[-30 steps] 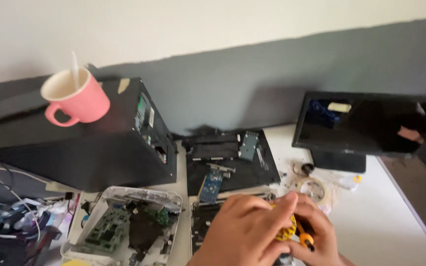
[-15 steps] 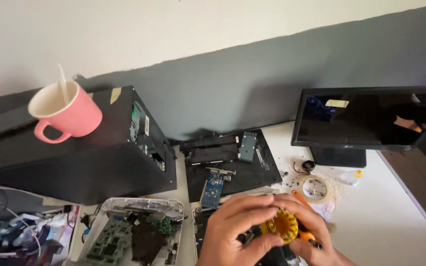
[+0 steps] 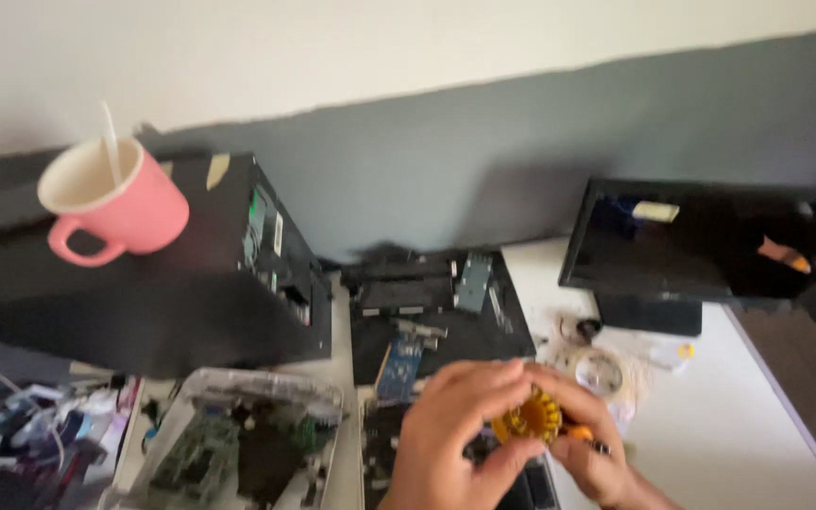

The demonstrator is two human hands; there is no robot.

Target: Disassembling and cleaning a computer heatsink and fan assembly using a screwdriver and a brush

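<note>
We see both of our hands low in the head view, meeting over the front edge of the white worktop. The left hand curls its fingers and thumb around the left side of a small round yellow ribbed part, so the fingers are closed on it. The right hand wraps the right side of the same yellow part, its fingers bent over the top and its thumb below; an orange bit shows just beside that thumb, and we cannot tell what it belongs to. The yellow part sits between the two hands, held just above a dark flat device that lies at the bottom edge of the view.

Behind the hands a black opened chassis lies flat with a blue circuit card near its front. To the left a clear plastic tray holds a green circuit board. A black computer tower lies on its side further left, with a pink mug on top and a white stick standing in it. A tangle of cables lies at the far left. On the right a black monitor stands near the grey and white wall, and a roll of clear tape lies just in front of it, near the right hand
</note>
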